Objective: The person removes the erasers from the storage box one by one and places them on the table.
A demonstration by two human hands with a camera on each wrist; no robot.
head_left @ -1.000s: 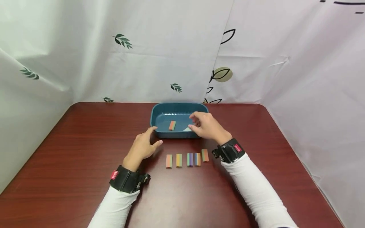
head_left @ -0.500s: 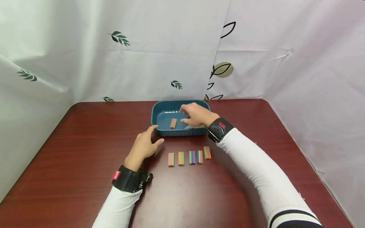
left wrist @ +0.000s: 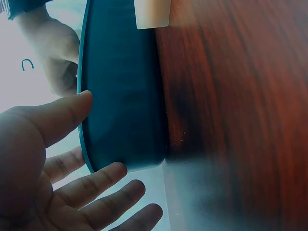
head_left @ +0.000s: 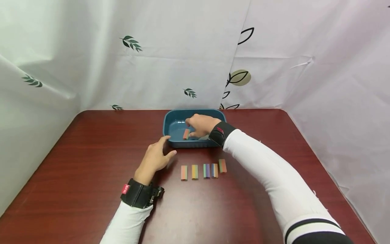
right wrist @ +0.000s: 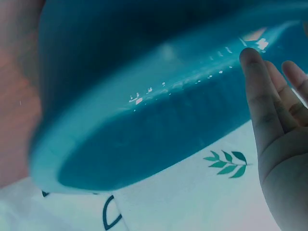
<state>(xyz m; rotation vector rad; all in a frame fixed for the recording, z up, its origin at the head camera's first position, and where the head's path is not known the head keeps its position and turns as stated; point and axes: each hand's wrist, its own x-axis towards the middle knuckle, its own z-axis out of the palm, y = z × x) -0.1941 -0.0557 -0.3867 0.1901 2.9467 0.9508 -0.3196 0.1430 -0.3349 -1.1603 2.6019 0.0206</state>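
Right hand (head_left: 199, 124) inside teal tray (head_left: 170, 119), fingers at striped block (head_left: 186, 134), grasp unclear, left hand (head_left: 155, 156) open against tray's near-left corner, red wristband tag (head_left: 125, 188) unreadable.

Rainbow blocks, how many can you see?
6. Five rainbow blocks stand in a row on the table. One lies in the blue tray by the right hand, which may hide another.

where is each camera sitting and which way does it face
head: on the person's head, looking forward and down at the table; both hands, wristbands and sleeves show.
left wrist: on the left wrist, facing the blue tray; left hand open beside it.
right wrist: on the right wrist, looking into the tray; right hand fingers show.
All three share the tray.
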